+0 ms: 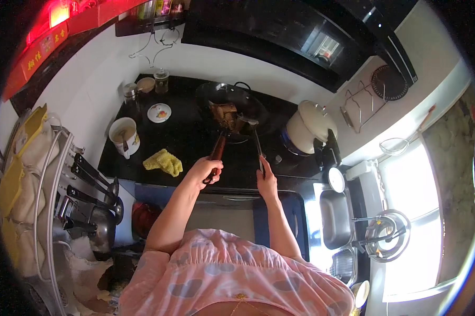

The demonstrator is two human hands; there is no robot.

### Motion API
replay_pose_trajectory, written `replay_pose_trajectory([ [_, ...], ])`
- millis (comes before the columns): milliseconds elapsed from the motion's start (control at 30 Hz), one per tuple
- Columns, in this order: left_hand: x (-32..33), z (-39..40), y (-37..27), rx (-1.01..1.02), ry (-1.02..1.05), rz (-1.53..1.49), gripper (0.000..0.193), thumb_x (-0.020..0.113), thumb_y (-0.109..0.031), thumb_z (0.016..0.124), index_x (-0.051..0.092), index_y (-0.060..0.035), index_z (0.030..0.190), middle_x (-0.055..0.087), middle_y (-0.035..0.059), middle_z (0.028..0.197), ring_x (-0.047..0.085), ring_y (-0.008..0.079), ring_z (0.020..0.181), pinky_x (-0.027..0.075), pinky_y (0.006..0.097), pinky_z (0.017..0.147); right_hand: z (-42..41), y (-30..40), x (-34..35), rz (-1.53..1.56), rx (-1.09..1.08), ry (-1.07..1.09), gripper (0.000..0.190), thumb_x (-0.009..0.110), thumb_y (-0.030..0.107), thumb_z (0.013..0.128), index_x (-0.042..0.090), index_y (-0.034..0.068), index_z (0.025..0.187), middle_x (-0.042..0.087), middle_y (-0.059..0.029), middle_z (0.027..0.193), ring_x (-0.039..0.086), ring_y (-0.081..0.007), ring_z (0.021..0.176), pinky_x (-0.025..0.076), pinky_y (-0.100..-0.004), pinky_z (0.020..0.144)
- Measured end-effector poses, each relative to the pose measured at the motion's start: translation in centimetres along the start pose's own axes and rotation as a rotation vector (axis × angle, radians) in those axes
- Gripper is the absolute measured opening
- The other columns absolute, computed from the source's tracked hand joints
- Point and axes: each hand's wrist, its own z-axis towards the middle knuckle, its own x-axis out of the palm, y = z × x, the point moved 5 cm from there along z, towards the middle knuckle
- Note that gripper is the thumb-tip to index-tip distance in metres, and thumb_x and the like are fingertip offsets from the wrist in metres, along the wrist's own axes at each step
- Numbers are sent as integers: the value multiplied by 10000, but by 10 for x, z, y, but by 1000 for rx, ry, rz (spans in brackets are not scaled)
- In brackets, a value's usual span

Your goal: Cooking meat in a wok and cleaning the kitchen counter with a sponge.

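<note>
My left hand (207, 170) is wrapped around the brown handle (219, 148) of a dark wok (257, 106) on the black cooktop counter. With my right hand (266, 177) I grip the handle of a metal spatula (258, 141), whose blade end reaches into the wok's right side. Brown pieces of food (225, 114) lie in the wok, towards its left and near side; what they are is hard to tell. A crumpled yellow cloth (163, 162) lies on the counter to the left of my left hand.
A lidded cream pressure cooker (308, 126) stands right of the wok. On the left are a mug with a spoon (125, 136), a small patterned dish (159, 113) and a glass jar (161, 81). A steel sink (335, 217) is at the right, a utensil rack (65, 158) at the left.
</note>
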Motion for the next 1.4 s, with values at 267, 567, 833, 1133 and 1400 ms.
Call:
replay_pose_trajectory([
  [267,6,4,-2,-6,-1,23,135,586,-89,755,459,-47,733,478,66,559,438,143,398,302,270,365,-1,3,-2,6,-14,-15,510,492,94,869,378,227,1347,520,-188,1240,480,-371,1155,421,-377,919],
  [567,12,-2,7,17,-8,16,131,581,-90,767,469,-38,811,491,63,566,448,148,394,316,267,364,2,-11,0,-71,-153,-62,533,488,137,896,313,272,1381,621,-240,994,598,-421,907,465,-463,741],
  [833,8,-3,13,24,15,-16,175,588,-100,762,469,-31,871,495,63,580,458,147,402,313,262,364,45,-31,2,693,258,-3,431,486,135,867,392,215,1280,382,8,583,319,-80,391,227,-243,324],
  [1133,7,0,16,-6,-43,16,224,602,-118,760,506,-30,942,513,50,590,468,147,407,303,281,351,128,-21,-5,681,579,233,164,475,186,861,416,207,1013,330,13,570,257,-76,390,204,-237,347],
  [1400,5,3,17,3,-54,55,229,602,-104,747,467,-28,915,515,79,600,479,156,409,294,256,346,123,-11,-7,615,323,106,376,483,182,858,420,143,1227,346,4,550,297,-89,379,239,-246,326],
])
